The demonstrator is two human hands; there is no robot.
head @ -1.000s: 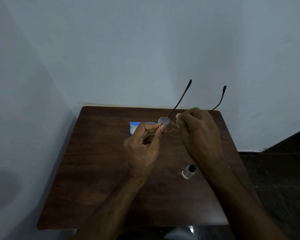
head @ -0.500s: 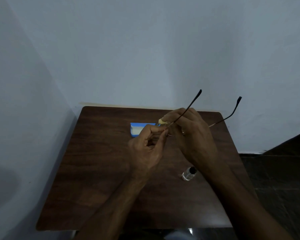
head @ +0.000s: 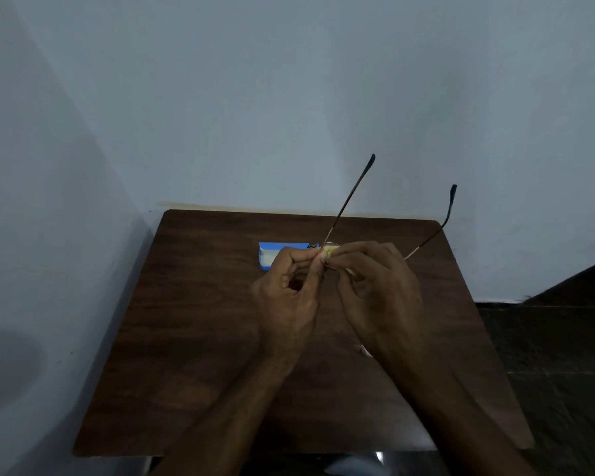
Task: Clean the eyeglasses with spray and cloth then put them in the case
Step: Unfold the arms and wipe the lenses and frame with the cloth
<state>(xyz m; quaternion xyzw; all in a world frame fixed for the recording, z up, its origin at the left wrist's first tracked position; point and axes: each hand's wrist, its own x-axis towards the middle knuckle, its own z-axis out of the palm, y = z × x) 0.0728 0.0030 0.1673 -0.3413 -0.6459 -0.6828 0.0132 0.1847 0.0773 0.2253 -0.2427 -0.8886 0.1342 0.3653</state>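
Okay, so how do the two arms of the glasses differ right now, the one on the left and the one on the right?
The left temple arm looks straight along its whole length and points steeply up toward the wall; the right temple arm lies at a lower angle and bends sharply upward near its end. The left one's tip sits higher in view than the right one's. Both are thin, with dark tips, and run back to the hands.

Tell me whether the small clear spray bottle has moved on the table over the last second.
Cannot tell. The right hand and forearm now cover its earlier spot on the dark wooden table; only a faint glint shows there.
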